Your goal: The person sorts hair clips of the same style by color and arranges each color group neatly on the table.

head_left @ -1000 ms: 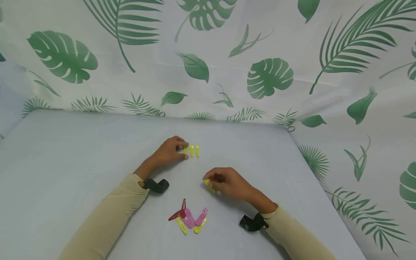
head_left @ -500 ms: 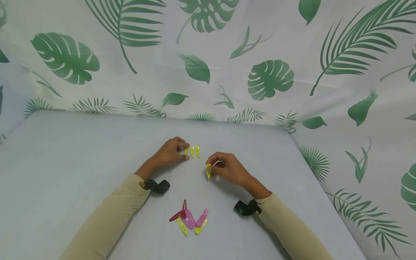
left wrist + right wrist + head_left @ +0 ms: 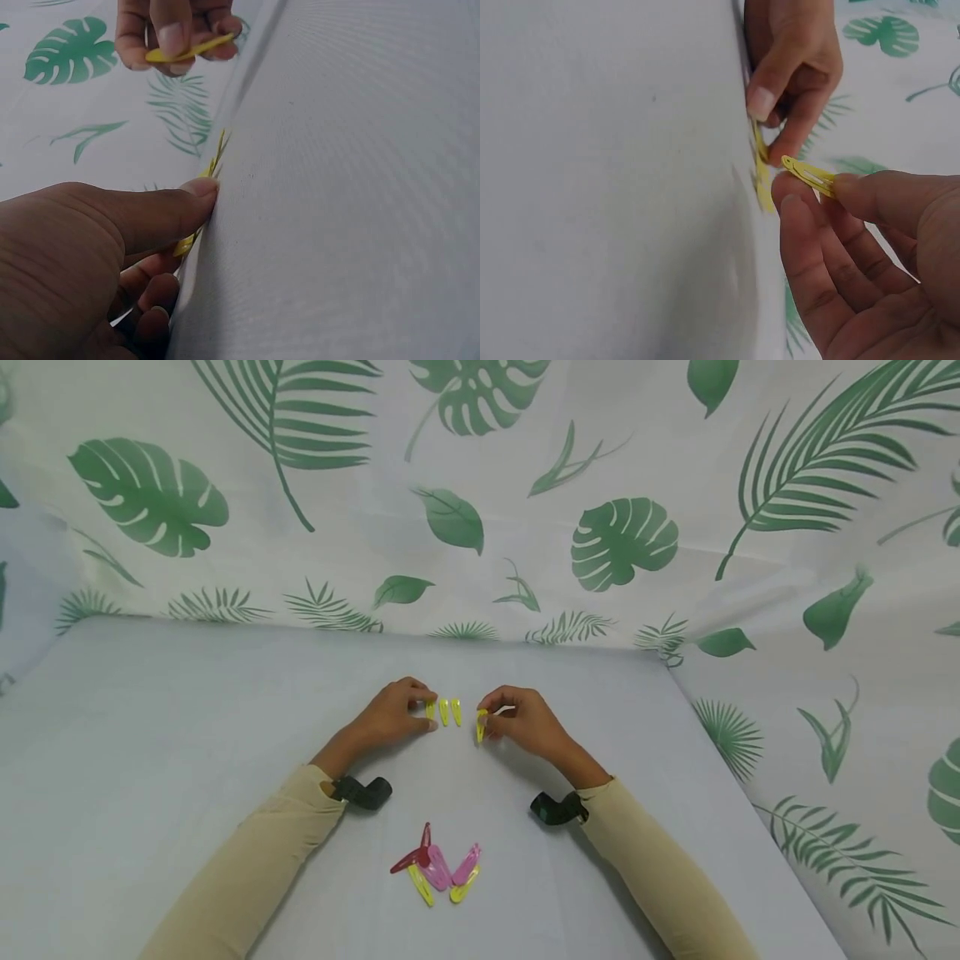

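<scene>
Three yellow snap hair clips [image 3: 444, 712] lie in an upright row on the table. At the row's left end my left hand [image 3: 392, 713] holds the leftmost clip [image 3: 430, 708] between thumb and finger, against the cloth. To the right of the row, my right hand [image 3: 525, 724] pinches another yellow hair clip [image 3: 810, 177] between thumb and fingers, raised off the table. In the left wrist view that clip [image 3: 191, 49] appears edge-on under the thumb. The left fingers partly hide the clip they hold.
Nearer the body lies a loose pile of clips: red ones [image 3: 412, 858], pink ones [image 3: 466, 863] and yellow ones [image 3: 421, 885], some overlapping. A leaf-printed cloth wall [image 3: 495, 543] rises behind the white table [image 3: 187, 710]. Each wrist carries a black camera [image 3: 557, 809].
My right hand has moved away from the body, up beside the row, with its yellow hair clip turning more upright. The left hand has stayed at the leftmost clip.
</scene>
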`<action>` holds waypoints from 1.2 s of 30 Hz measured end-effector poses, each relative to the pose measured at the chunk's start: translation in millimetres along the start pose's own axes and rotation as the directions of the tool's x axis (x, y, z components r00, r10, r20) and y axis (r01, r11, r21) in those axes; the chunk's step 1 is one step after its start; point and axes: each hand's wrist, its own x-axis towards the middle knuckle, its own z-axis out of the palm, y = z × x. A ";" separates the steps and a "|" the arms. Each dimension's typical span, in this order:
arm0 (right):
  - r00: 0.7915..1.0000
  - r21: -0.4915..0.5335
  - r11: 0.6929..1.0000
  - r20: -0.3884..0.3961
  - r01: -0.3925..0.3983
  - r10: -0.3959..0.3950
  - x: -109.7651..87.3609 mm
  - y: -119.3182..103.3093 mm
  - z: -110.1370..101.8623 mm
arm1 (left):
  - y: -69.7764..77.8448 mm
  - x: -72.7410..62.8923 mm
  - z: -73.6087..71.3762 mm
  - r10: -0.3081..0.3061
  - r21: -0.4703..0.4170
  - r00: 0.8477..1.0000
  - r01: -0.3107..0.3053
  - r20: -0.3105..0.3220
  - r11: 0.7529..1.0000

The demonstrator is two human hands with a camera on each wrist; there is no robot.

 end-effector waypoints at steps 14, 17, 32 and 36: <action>0.995 -0.040 0.995 -0.044 -0.088 0.086 27.4 7.6 0.4 | -3.7 3.2 0.3 0.025 0.013 1.000 -0.025 0.002 1.000; 0.994 -0.045 0.994 -0.030 -0.103 0.102 32.8 9.5 1.9 | -4.2 3.3 0.8 0.012 0.020 1.000 -0.012 -0.002 1.000; 0.994 -0.225 0.969 0.010 -0.105 0.110 48.1 10.7 11.9 | -7.9 -1.3 -5.1 0.020 0.013 1.000 -0.020 0.002 1.000; 0.992 -0.279 0.953 -0.009 -0.120 0.123 44.6 10.9 7.3 | -6.7 2.8 -0.3 0.046 0.011 0.999 -0.046 0.009 0.999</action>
